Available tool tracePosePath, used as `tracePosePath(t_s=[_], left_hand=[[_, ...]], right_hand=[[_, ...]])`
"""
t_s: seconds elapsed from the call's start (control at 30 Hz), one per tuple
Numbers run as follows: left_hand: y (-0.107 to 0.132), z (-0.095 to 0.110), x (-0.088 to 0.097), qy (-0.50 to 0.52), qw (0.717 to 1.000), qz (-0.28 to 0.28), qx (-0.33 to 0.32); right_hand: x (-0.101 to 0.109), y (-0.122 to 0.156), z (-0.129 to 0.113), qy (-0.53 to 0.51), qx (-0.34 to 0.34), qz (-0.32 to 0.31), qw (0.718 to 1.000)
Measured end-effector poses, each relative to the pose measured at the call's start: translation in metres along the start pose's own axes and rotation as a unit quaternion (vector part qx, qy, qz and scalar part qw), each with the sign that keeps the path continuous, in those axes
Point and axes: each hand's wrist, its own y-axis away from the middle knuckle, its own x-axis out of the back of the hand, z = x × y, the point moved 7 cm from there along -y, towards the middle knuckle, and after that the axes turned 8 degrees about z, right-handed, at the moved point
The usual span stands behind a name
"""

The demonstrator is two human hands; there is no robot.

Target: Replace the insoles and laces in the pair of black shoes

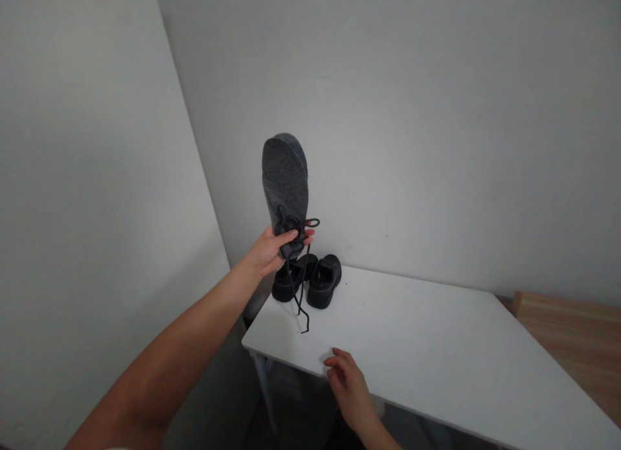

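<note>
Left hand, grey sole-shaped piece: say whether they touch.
Touching: in the head view, the left hand grips the grey sole-shaped piece near its lower end, thumb across the front.

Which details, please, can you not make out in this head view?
All in the head view:
Left hand: much of its fingers, hidden behind the grey sole-shaped piece and black laces.
Black shoe on the left: partly covered by that hand and the laces.
White table: near right corner, cut off by the picture's edge.
Lace tips: too small.
</note>
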Motion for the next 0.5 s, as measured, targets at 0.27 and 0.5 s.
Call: tracePosePath(t_s=[0.27,0.5], left_hand=[[0.044,-0.116,0.089,-0.143,0.963,0.010,0.226],[0.059,-0.159,0.158,-0.365,0.873,-0.043,0.320]], right_hand=[[0.000,0.007,0.002,0.029,0.013,-0.018,0.999],[0.002,0.008,-0.003,0.042,0.023,-0.008,0.999]])
